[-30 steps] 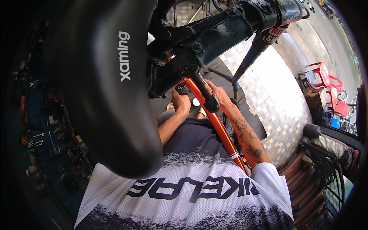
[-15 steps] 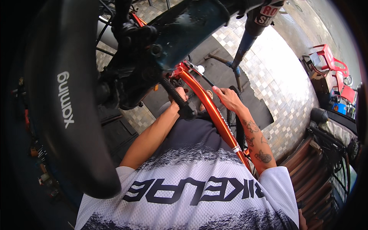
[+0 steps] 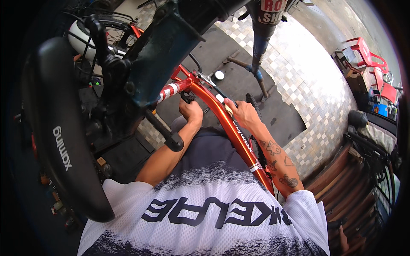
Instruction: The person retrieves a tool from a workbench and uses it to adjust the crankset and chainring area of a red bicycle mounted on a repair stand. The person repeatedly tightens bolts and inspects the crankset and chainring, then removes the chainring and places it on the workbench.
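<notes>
Above the dark mat point(image 3: 279, 119), short of its edge, the inward-angled right hand point(image 3: 245, 113) holds a black rod point(image 3: 218, 90); left hand point(image 3: 191, 111) curls, grip unclear.

Bicycle frame point(image 3: 225, 121), centre: metal, glossy lacquer. Saddle point(image 3: 70, 128), left: smooth, matt covering. Clamp arm point(image 3: 171, 55), upper left: painted metal, scuffed. Threaded screw point(image 3: 159, 124), below it: coarse-ridged metal. Jersey point(image 3: 205, 232), bottom: perforated mesh cloth. Mat point(image 3: 282, 115): matt. Floor tiles point(image 3: 326, 94): glossy. Chairs point(image 3: 366, 53), upper right: smooth plastic.
</notes>
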### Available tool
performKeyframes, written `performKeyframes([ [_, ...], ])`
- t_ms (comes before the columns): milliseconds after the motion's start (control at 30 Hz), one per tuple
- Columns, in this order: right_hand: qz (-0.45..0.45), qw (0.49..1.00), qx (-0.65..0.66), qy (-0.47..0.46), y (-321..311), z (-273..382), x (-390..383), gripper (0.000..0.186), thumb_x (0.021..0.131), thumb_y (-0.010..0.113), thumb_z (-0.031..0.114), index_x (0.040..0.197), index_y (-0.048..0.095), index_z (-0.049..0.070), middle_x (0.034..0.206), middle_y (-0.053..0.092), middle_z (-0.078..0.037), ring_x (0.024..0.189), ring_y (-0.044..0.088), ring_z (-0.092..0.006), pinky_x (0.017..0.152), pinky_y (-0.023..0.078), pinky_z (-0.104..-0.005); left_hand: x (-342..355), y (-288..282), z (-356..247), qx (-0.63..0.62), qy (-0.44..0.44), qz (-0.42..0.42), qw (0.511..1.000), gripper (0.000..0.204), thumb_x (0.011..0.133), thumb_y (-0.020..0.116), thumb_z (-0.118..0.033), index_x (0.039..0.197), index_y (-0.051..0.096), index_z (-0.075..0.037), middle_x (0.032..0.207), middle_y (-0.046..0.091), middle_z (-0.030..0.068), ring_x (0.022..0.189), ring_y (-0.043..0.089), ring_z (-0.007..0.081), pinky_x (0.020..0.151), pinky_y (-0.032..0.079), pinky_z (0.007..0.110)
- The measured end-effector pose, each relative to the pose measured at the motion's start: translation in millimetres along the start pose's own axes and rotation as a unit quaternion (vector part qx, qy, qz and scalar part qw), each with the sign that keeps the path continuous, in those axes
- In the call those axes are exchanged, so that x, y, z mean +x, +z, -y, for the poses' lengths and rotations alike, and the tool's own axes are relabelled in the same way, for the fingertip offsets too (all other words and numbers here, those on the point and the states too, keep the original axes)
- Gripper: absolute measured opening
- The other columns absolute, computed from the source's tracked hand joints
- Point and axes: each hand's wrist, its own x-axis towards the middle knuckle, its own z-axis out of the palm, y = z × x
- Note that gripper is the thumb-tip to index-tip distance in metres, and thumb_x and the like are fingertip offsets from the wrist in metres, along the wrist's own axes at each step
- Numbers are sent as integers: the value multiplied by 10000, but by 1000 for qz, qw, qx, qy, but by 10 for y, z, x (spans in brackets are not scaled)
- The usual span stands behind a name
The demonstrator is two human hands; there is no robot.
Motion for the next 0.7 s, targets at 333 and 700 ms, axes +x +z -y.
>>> performKeyframes([
  [333,88,990,85,70,-661,431,114,437,1109,468,371,1367,602,44,941,642,-277,714,701,-463,603,579,-537,41,259,312,-85,25,-44,995,218,919,555,-78,1044,680,51,977,732,236,935,713,383,842,526,454],
  [700,202,930,247,181,-1772,363,140,747,1060,456,644,957,652,-69,796,674,-231,786,688,-376,758,524,-488,165,232,469,-257,-229,197,918,236,1057,585,-249,946,594,-40,812,656,78,646,660,158,537,585,298],
])
